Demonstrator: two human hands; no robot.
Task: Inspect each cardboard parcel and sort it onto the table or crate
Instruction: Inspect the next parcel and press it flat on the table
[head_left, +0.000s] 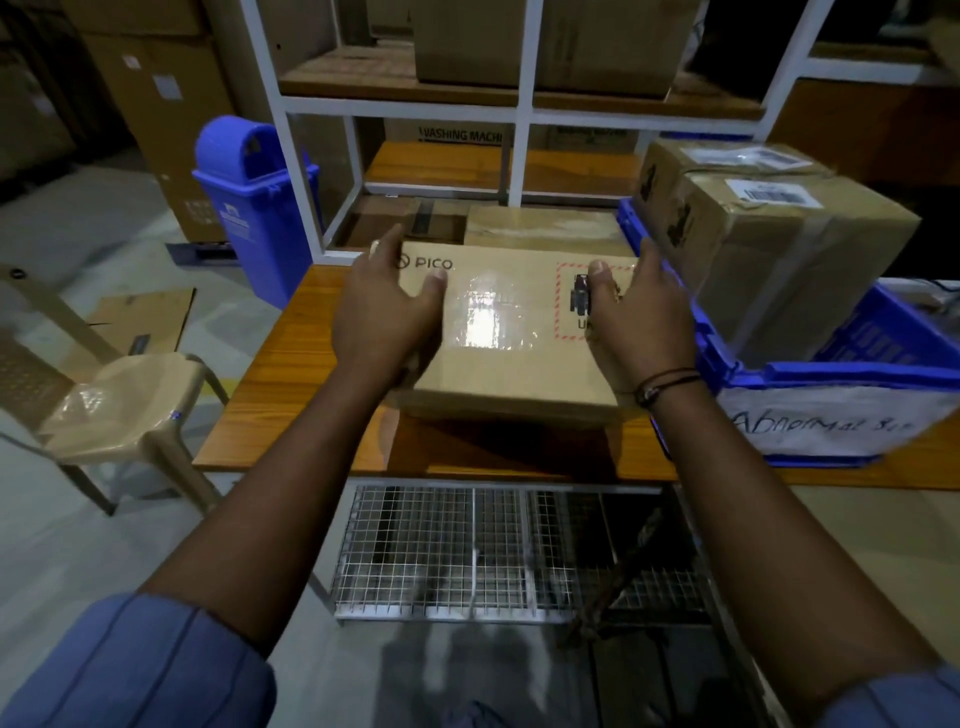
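A flat cardboard parcel (511, 358) printed "PICO", with clear tape on top and a red dashed label, lies on the wooden table (291, 395). My left hand (387, 312) grips its left side and my right hand (636, 317) grips its right side, thumbs on the top face. To the right stands a blue crate (779, 384) with a white sheet reading "Abnormal"; it holds two taped cardboard parcels (779, 249). More parcels (545, 223) lie behind the held one.
A white-framed shelf rack (524, 109) with large boxes stands behind the table. A blue bin (249, 202) is at the left, a beige plastic chair (130, 405) nearer left. A wire mesh cage (493, 551) sits under the table's front edge.
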